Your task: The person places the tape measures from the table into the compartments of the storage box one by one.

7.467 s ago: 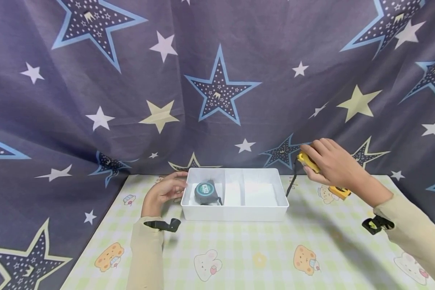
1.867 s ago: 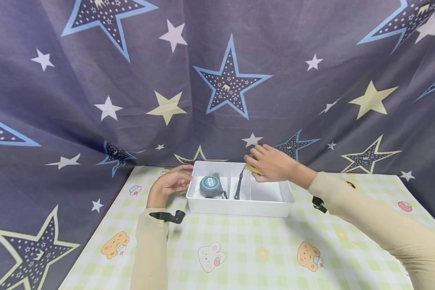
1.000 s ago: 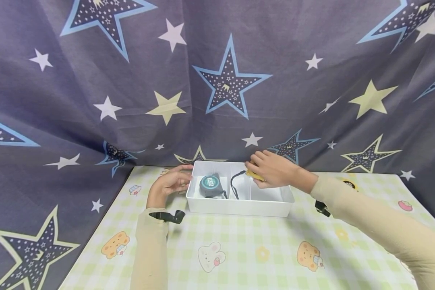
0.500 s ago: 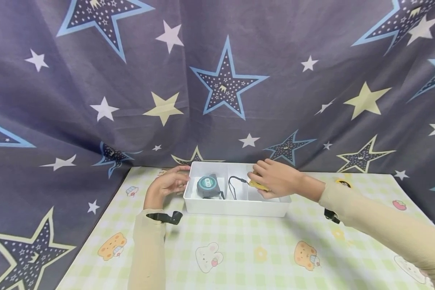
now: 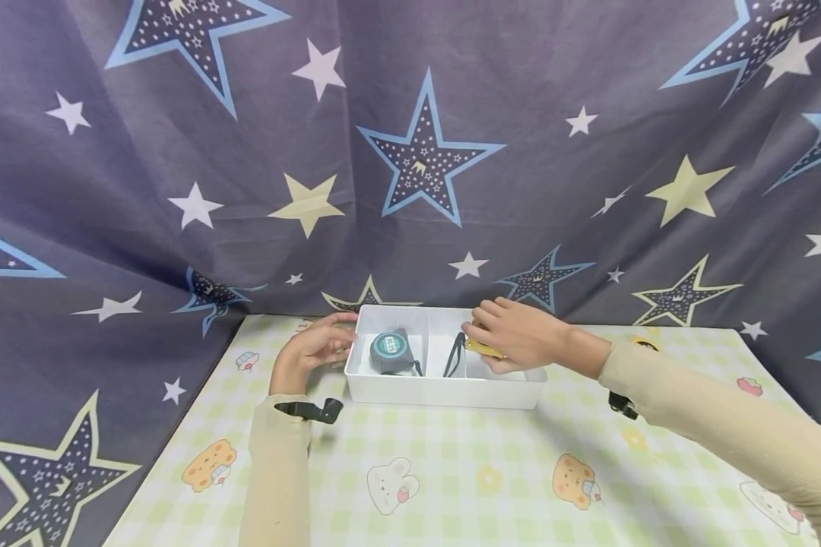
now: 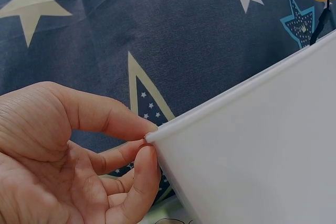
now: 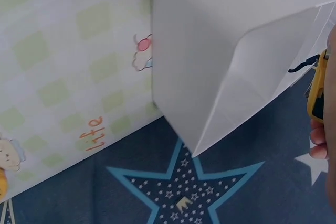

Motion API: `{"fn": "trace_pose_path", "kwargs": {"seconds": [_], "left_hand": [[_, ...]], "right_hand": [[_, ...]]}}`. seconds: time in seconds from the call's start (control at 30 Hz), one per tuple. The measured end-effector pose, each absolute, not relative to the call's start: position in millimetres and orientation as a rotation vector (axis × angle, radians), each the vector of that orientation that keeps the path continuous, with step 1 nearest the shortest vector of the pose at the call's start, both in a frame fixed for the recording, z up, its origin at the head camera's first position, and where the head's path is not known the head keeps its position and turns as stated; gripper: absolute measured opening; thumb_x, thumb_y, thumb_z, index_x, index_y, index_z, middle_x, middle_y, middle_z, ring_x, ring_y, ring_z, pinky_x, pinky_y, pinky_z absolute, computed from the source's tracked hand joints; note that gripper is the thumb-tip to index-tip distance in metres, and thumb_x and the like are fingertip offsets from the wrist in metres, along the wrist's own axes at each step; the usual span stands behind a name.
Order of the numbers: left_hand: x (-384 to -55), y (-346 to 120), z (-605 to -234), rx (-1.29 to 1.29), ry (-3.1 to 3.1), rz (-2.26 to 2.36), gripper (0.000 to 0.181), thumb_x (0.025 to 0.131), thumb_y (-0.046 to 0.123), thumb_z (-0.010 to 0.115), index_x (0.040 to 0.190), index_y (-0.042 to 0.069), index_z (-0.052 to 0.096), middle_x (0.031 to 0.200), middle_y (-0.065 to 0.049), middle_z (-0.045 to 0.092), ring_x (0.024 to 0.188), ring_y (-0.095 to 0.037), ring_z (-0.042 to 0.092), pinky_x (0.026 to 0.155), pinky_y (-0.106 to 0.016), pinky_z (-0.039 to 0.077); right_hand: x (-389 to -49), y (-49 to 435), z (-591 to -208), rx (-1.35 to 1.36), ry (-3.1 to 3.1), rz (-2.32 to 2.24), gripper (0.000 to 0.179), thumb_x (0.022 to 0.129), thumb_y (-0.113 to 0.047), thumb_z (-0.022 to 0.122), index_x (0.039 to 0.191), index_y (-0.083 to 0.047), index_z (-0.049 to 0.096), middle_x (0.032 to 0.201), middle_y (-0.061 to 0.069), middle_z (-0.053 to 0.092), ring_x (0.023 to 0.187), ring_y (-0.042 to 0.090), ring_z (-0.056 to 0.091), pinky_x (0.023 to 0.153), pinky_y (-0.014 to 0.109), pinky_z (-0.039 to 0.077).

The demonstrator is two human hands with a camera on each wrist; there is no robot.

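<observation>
A white divided storage box (image 5: 445, 391) stands near the back of the table. My left hand (image 5: 318, 346) holds its left end; in the left wrist view the fingertips (image 6: 147, 153) pinch the corner at the rim. A grey tape measure (image 5: 391, 351) with a round teal label lies in the left compartment. My right hand (image 5: 520, 334) grips a yellow tape measure (image 5: 482, 348) over the divider between the middle and right compartments. Its black wrist strap (image 5: 454, 355) hangs into the middle compartment. The right palm and fingers cover much of the yellow case.
Another yellow thing (image 5: 646, 343) shows at the table's back right, mostly hidden behind the right sleeve (image 5: 691, 410). A green checked cloth (image 5: 451, 486) with cartoon prints covers the table. A dark starry curtain (image 5: 397, 258) hangs close behind the box.
My right hand has carried the yellow tape measure from right of the box to over its dividers and lowered it. Lately the strap has swung rightward. The left hand keeps its place.
</observation>
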State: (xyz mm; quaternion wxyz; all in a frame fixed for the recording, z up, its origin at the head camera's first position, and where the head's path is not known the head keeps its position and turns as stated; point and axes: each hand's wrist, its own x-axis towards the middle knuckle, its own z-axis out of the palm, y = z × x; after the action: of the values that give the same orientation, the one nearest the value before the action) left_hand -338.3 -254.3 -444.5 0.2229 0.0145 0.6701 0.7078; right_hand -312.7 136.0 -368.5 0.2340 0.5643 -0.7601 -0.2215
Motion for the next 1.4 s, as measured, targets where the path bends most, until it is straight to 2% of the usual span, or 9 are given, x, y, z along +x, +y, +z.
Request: {"fn": "trace_pose_path", "kwargs": {"seconds": [0.27, 0.53, 0.67, 0.8, 0.93, 1.13, 1.4], "left_hand": [[-337.7, -256.0, -445.0, 0.045, 1.87, 1.942, 0.065, 0.098, -0.005, 0.049, 0.156, 0.002, 0.022, 0.096, 0.004, 0.065, 0.088, -0.007, 0.066, 0.08, -0.024, 0.054], [-338.6, -255.5, -444.6, 0.028, 1.857, 1.963, 0.064, 0.097, -0.005, 0.049, 0.155, 0.002, 0.024, 0.094, 0.003, 0.065, 0.083, -0.007, 0.066, 0.076, -0.023, 0.054], [-337.8, -256.0, -445.6, 0.033, 1.848, 1.97, 0.063, 0.097, -0.006, 0.048, 0.155, 0.001, 0.023, 0.091, 0.004, 0.066, 0.081, -0.006, 0.066, 0.076, -0.022, 0.054], [-337.6, -256.1, -446.3, 0.036, 1.844, 1.97, 0.063, 0.097, -0.006, 0.048, 0.155, 0.001, 0.023, 0.094, 0.003, 0.066, 0.083, -0.007, 0.066, 0.077, -0.023, 0.054], [-339.8, -256.8, -447.3, 0.037, 1.847, 1.965, 0.064, 0.097, -0.006, 0.048, 0.155, 0.001, 0.022, 0.092, 0.003, 0.066, 0.081, -0.006, 0.066, 0.073, -0.021, 0.054], [-341.0, -256.7, -447.3, 0.034, 1.838, 1.973, 0.064, 0.096, -0.006, 0.051, 0.154, 0.001, 0.023, 0.09, 0.003, 0.067, 0.08, -0.007, 0.067, 0.072, -0.021, 0.054], [-339.3, -256.7, -445.1, 0.036, 1.826, 1.969, 0.066, 0.097, -0.005, 0.05, 0.155, 0.001, 0.021, 0.093, 0.002, 0.068, 0.082, -0.007, 0.067, 0.074, -0.022, 0.055]], "right_hand": [[-317.6, 114.7, -371.6, 1.566, -2.151, -0.559, 0.045, 0.099, -0.042, 0.049, 0.131, -0.012, 0.053, 0.105, 0.006, 0.058, 0.088, 0.023, 0.048, 0.078, 0.037, 0.046], [-324.1, 101.7, -376.0, 1.578, -2.239, -0.453, 0.047, 0.1, -0.04, 0.053, 0.136, -0.01, 0.053, 0.106, 0.008, 0.056, 0.089, 0.023, 0.048, 0.082, 0.038, 0.047], [-325.9, 97.8, -380.2, 1.605, -2.269, -0.43, 0.049, 0.102, -0.041, 0.05, 0.139, -0.009, 0.053, 0.108, 0.008, 0.056, 0.089, 0.023, 0.047, 0.083, 0.038, 0.046], [-327.4, 94.3, -383.6, 1.625, -2.228, -0.483, 0.05, 0.103, -0.044, 0.046, 0.139, -0.009, 0.051, 0.109, 0.008, 0.055, 0.09, 0.023, 0.046, 0.082, 0.038, 0.046], [-330.8, 89.8, -385.5, 1.634, -2.18, -0.507, 0.051, 0.102, -0.046, 0.048, 0.137, -0.01, 0.05, 0.109, 0.007, 0.056, 0.089, 0.023, 0.047, 0.081, 0.038, 0.047], [-335.6, 83.9, -387.5, 1.632, -2.164, -0.517, 0.05, 0.099, -0.044, 0.054, 0.137, -0.011, 0.05, 0.107, 0.007, 0.057, 0.087, 0.022, 0.047, 0.079, 0.037, 0.048], [-338.7, 77.4, -392.4, 1.645, -2.328, -0.344, 0.047, 0.102, -0.041, 0.052, 0.137, -0.009, 0.048, 0.103, 0.005, 0.052, 0.085, 0.02, 0.043, 0.079, 0.035, 0.044]]}}
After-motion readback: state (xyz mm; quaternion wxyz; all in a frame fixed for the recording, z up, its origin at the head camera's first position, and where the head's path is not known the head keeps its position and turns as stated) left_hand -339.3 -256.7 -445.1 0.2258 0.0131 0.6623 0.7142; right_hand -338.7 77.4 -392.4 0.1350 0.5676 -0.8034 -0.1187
